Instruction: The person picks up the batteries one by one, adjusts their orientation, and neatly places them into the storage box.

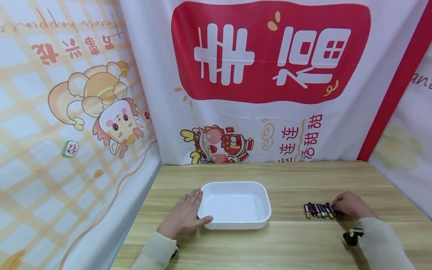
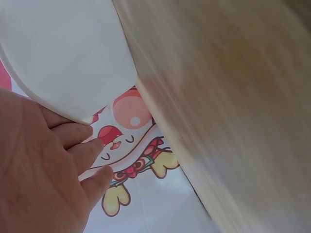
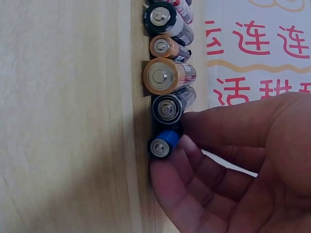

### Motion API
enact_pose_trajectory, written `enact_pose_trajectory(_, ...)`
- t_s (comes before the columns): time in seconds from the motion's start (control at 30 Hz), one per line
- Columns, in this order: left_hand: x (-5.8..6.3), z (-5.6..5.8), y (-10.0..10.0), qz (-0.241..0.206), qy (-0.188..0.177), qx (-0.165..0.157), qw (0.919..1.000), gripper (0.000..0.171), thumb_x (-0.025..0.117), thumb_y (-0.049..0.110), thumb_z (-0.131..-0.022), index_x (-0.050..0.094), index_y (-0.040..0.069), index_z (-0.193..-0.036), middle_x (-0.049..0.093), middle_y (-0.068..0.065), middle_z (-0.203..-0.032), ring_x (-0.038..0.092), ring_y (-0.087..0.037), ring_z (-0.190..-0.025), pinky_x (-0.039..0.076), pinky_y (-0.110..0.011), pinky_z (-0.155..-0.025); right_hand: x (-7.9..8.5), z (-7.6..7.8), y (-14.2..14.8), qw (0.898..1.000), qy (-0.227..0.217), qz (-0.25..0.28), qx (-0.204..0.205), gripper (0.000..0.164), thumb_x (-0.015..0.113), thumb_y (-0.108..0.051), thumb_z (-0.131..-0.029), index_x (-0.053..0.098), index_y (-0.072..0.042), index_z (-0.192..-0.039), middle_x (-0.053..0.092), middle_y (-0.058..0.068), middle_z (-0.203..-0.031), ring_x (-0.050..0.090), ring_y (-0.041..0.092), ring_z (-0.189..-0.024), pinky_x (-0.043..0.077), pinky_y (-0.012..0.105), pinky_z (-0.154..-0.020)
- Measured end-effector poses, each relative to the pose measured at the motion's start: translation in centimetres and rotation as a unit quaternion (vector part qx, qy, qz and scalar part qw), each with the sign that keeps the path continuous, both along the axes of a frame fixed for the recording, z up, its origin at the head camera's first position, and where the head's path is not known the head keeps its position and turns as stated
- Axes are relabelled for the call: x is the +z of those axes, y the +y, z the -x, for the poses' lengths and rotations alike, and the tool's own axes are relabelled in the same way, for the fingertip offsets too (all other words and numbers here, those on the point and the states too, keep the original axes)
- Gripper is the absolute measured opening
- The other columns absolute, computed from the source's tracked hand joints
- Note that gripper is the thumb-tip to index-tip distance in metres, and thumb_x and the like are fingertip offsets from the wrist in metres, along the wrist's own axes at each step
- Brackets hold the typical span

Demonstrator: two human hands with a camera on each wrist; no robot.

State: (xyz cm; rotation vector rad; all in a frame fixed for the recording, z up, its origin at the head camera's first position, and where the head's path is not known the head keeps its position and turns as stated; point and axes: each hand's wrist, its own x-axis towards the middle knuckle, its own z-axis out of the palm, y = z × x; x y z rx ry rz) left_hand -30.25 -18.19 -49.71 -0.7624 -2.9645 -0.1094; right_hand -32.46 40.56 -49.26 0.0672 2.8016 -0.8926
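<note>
Pinching narrowly, right fingers [image 3: 167, 182] hold a blue battery [image 3: 169, 137] between them; extended left fingers [image 1: 193, 198] touch a tray [image 1: 234, 208].

In the head view, the batteries [image 1: 321, 210] are too small to read.

Left hand [image 1: 183, 218] lies with fingers [image 1: 193, 198] extended, thumb [image 1: 204, 220] spread away, while the right hand [image 1: 351, 206] bends its fingers inward

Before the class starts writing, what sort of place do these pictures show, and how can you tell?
Probably a makeshift tabletop work booth: printed hangings close in the back and sides of a wood-grain table, where batteries lie lined up.
</note>
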Motion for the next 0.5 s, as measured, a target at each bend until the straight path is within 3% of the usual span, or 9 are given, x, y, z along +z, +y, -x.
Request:
enact_pose_trajectory(0.17, -0.1, 0.2, 0.0, -0.004, -0.008, 0.000, 1.0000, 0.105, 0.032, 0.079, -0.087, 0.021, -0.003, -0.153, 0.015, -0.016, -0.160, 0.015, -0.029, -0.146, 0.016, -0.047, -0.116, 0.1, -0.2, -0.1, 1.000, -0.013, -0.005, -0.016, 0.015, 0.062, -0.005, -0.083, 0.068, 0.007, -0.088, 0.059, 0.006, -0.074, 0.056, 0.021, -0.070, 0.053, 0.035, -0.058)
enact_pose_trajectory(0.27, 0.0, 0.2, 0.0, -0.007, -0.015, 0.004, 0.9999, 0.105, 0.033, 0.079, -0.088, 0.020, -0.002, -0.153, 0.014, -0.014, -0.160, 0.015, -0.028, -0.146, 0.015, -0.046, -0.117, -0.1, -0.2, 0.0, 1.000, -0.010, 0.009, -0.008, 0.017, 0.062, -0.004, -0.084, 0.067, 0.010, -0.092, 0.060, 0.007, -0.078, 0.057, 0.021, -0.073, 0.053, 0.035, -0.061)
enact_pose_trajectory(0.4, 0.0, 0.3, 0.0, -0.006, -0.015, 0.008, 0.9998, 0.104, 0.033, 0.078, -0.088, 0.019, -0.001, -0.153, 0.013, -0.014, -0.160, 0.014, -0.027, -0.146, 0.015, -0.046, -0.117, -0.5, -0.2, 0.3, 0.998, 0.006, 0.066, 0.014, 0.021, 0.061, 0.000, -0.087, 0.063, 0.016, -0.100, 0.064, 0.011, -0.085, 0.058, 0.022, -0.078, 0.056, 0.037, -0.065)
enact_pose_trajectory(0.5, 0.0, 0.3, 0.0, -0.009, -0.016, 0.007, 0.9998, 0.103, 0.035, 0.077, -0.088, 0.019, -0.001, -0.153, 0.013, -0.013, -0.160, 0.014, -0.027, -0.146, 0.015, -0.046, -0.117, -0.9, -0.1, 0.8, 0.989, -0.008, 0.148, 0.006, 0.024, 0.057, 0.003, -0.090, 0.059, 0.021, -0.106, 0.063, 0.010, -0.086, 0.059, 0.019, -0.076, 0.057, 0.036, -0.065)
